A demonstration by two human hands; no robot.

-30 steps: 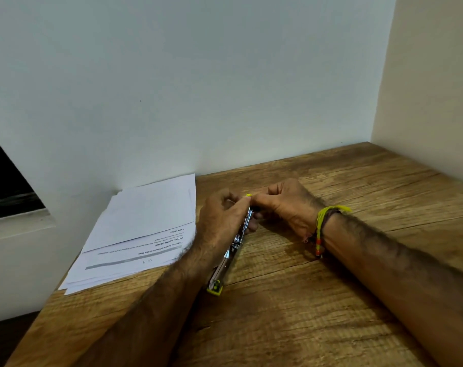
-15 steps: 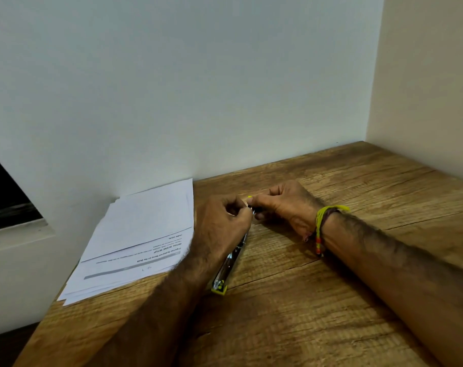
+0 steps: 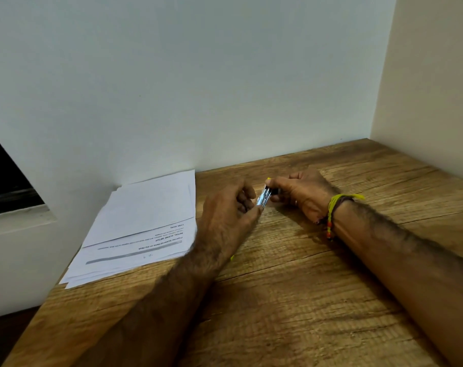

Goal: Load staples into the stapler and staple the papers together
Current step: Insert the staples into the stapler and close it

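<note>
Two bare hands are meeting over a grainy wooden desk (image 3: 317, 300). The right hand (image 3: 301, 194) is pinching a shiny metal stapler (image 3: 263, 198); the left hand (image 3: 225, 215), fingers curled, is gripping its near end. Loosely stacked white printed papers (image 3: 137, 229) are lying just left, against the smooth wall.

Papers (image 3: 143, 221) against wall (image 3: 198, 88) on left, bare desk (image 3: 317, 300) right and near
</note>
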